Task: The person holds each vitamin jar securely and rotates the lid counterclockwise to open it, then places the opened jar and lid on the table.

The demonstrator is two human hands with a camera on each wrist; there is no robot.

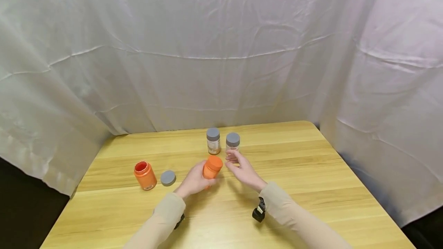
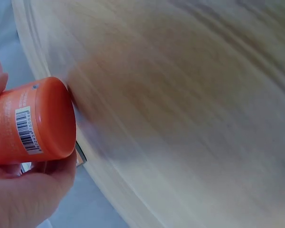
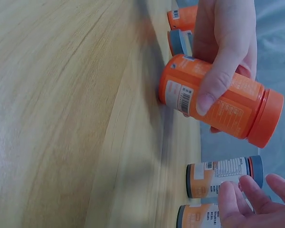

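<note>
Bottle (image 1: 212, 170) in the left hand (image 1: 194, 181) is bright orange, with a smooth orange top (image 3: 267, 118). White writing and a black-striped barcode (image 3: 185, 99) are on its side. It tips a bit over the wood table (image 1: 311, 164), in the middle. The left fingers and thumb hold it. The right hand (image 1: 245, 171) is near it, fingers loose and apart. I can't tell if they touch the jar (image 1: 232, 143) behind them. That jar and the jar beside it (image 1: 213, 146) stand up, with gray caps (image 1: 212, 133) on. Off to the left, an open orange jar (image 1: 147, 178) is red inside; I can't see what it holds. A gray lid (image 1: 168, 178) lies flat near it.
</note>
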